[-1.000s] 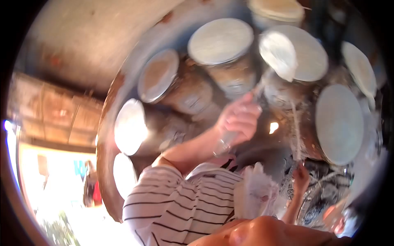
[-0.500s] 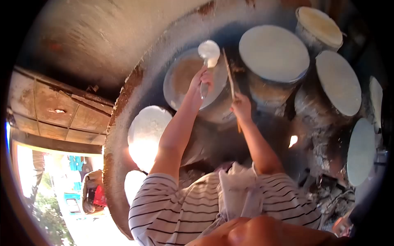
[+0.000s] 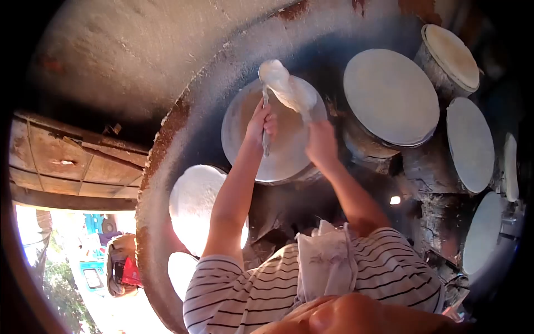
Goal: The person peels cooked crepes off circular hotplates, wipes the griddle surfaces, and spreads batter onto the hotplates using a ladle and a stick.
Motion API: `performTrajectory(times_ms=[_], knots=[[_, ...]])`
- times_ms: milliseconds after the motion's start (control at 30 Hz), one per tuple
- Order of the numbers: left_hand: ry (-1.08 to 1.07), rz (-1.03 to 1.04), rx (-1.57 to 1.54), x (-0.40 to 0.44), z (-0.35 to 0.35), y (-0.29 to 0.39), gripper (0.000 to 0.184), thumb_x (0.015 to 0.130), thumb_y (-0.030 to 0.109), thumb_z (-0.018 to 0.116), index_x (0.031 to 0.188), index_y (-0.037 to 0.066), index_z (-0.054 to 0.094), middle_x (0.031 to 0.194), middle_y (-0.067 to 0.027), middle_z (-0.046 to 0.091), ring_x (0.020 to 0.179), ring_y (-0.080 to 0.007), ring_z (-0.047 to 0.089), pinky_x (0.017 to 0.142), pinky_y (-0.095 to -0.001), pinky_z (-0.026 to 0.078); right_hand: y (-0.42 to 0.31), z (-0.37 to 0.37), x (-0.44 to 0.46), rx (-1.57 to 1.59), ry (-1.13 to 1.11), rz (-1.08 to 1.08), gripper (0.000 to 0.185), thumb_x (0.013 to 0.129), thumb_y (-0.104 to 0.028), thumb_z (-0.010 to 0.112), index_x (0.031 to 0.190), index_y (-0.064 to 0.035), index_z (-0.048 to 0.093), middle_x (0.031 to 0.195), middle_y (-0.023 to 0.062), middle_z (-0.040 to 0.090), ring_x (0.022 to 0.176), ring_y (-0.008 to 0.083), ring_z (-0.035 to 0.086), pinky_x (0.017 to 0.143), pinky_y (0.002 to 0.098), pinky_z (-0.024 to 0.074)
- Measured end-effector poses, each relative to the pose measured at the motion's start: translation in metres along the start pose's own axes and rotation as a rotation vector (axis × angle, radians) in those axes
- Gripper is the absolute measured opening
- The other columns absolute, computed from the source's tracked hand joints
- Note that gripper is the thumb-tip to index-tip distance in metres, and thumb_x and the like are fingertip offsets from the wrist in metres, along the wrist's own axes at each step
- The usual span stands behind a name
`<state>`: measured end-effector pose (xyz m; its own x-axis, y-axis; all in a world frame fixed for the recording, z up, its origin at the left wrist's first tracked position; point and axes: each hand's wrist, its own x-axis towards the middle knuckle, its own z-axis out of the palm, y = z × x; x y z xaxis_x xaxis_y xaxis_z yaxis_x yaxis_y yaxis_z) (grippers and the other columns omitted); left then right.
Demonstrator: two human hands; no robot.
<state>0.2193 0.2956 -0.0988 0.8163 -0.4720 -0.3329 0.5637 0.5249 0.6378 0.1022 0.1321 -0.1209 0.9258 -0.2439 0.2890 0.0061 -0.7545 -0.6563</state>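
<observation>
My left hand (image 3: pixel 260 125) is closed around the handle of a ladle (image 3: pixel 266 146), held above a round, flat griddle (image 3: pixel 278 167) with a brownish middle. Thick white batter (image 3: pixel 293 96) stretches from the ladle's bowl toward my right hand (image 3: pixel 321 146), over the griddle's upper right part. That hand is closed and somewhat blurred. It grips the thin wooden stick, whose upper end seems to be in the batter and is mostly hidden.
Round white-topped griddles stand around me: a large one (image 3: pixel 392 97) to the right, a smaller one (image 3: pixel 451 58) behind it, several more down the right side, and a sunlit one (image 3: pixel 194 203) at left. A curved, crusted rim (image 3: pixel 150 183) borders the left.
My right hand has moved up the picture relative to my left, bringing the stick close to the ladle. White batter now stretches between them. The view has shifted slightly.
</observation>
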Motion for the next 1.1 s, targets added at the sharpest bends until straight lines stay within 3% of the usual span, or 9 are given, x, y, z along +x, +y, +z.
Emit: performTrajectory(times_ms=[100,200,233,367,467,600,833,1000,1100], knots=[[0.149,-0.001,0.015,-0.026,-0.012,0.0,0.034,0.096,0.016,0.047,0.128,0.027,0.039,0.062,0.0029,0.037,0.042,-0.0045,0.034,0.034,-0.0185,0.029,0.049,-0.013,-0.029,-0.087,-0.029,-0.05,0.039,0.066,0.0,0.061,0.106,-0.0015,0.057,0.101,0.0129,0.052,0.098,0.0359,0.051,0.079,0.0422,0.0482],[0.182,0.022,0.187,-0.019,-0.011,0.004,0.045,0.095,0.014,0.048,0.136,0.025,0.035,0.062,0.002,0.04,0.042,-0.0055,0.035,0.036,-0.0205,0.03,0.026,0.009,-0.029,-0.107,-0.044,-0.122,0.038,0.066,0.0,0.062,0.104,-0.0018,0.058,0.101,0.0124,0.053,0.097,0.0338,0.052,0.078,0.0411,0.049],[0.168,0.053,0.249,-0.013,-0.017,0.001,0.048,0.095,0.013,0.049,0.139,0.024,0.033,0.061,0.0018,0.04,0.042,-0.0058,0.036,0.036,-0.0212,0.031,0.009,0.014,-0.016,-0.036,-0.023,-0.028,0.032,0.067,0.004,0.057,0.097,-0.0026,0.063,0.097,0.0136,0.059,0.096,0.0349,0.054,0.083,0.0407,0.0476],[0.222,0.178,0.557,-0.014,-0.035,0.003,0.056,0.093,0.01,0.049,0.144,0.02,0.028,0.057,0.0017,0.04,0.042,-0.007,0.037,0.037,-0.0229,0.032,0.03,-0.015,-0.008,-0.102,0.003,-0.07,0.04,0.066,-0.001,0.062,0.106,-0.0028,0.06,0.105,0.0093,0.056,0.1,0.0302,0.052,0.082,0.0385,0.0491],[0.262,0.17,0.629,-0.035,-0.03,0.003,0.056,0.093,0.009,0.049,0.144,0.018,0.029,0.056,0.0021,0.038,0.042,-0.0075,0.038,0.037,-0.0239,0.034,0.024,-0.005,-0.037,-0.067,-0.076,-0.089,0.042,0.067,0.003,0.059,0.108,-0.0022,0.06,0.11,0.0097,0.057,0.101,0.0313,0.054,0.084,0.0373,0.0487],[0.413,0.268,0.969,-0.036,-0.037,0.001,0.053,0.092,0.01,0.05,0.143,0.017,0.034,0.053,0.0029,0.041,0.038,-0.0071,0.037,0.034,-0.0251,0.033,0.024,0.017,0.011,0.039,-0.016,-0.152,0.04,0.066,0.001,0.061,0.105,-0.0052,0.064,0.107,0.0091,0.06,0.1,0.0313,0.055,0.085,0.0376,0.0482],[0.581,0.203,0.885,-0.086,-0.053,-0.003,0.053,0.092,0.013,0.053,0.142,0.022,0.036,0.052,0.0018,0.042,0.037,-0.0079,0.036,0.034,-0.0265,0.032,0.014,0.026,0.01,0.056,-0.137,-0.154,0.033,0.068,0.003,0.058,0.099,-0.006,0.066,0.102,0.009,0.062,0.097,0.0301,0.057,0.082,0.038,0.0486],[0.605,0.233,0.831,-0.101,-0.054,-0.011,0.054,0.092,0.011,0.053,0.142,0.024,0.035,0.054,0.0012,0.042,0.037,-0.0077,0.036,0.034,-0.0262,0.031,0.032,-0.007,0.037,-0.09,-0.04,-0.251,0.033,0.067,0.002,0.06,0.098,-0.0072,0.067,0.1,0.0055,0.063,0.094,0.0307,0.055,0.082,0.037,0.0487],[0.666,0.254,0.821,-0.101,-0.04,-0.016,0.055,0.092,0.01,0.052,0.143,0.023,0.035,0.056,0.0015,0.043,0.038,-0.0072,0.035,0.034,-0.0257,0.031,0.047,0.0,0.05,-0.015,-0.17,-0.282,0.033,0.066,0.002,0.06,0.098,-0.0066,0.068,0.1,0.007,0.063,0.094,0.0301,0.057,0.082,0.0376,0.0486]])
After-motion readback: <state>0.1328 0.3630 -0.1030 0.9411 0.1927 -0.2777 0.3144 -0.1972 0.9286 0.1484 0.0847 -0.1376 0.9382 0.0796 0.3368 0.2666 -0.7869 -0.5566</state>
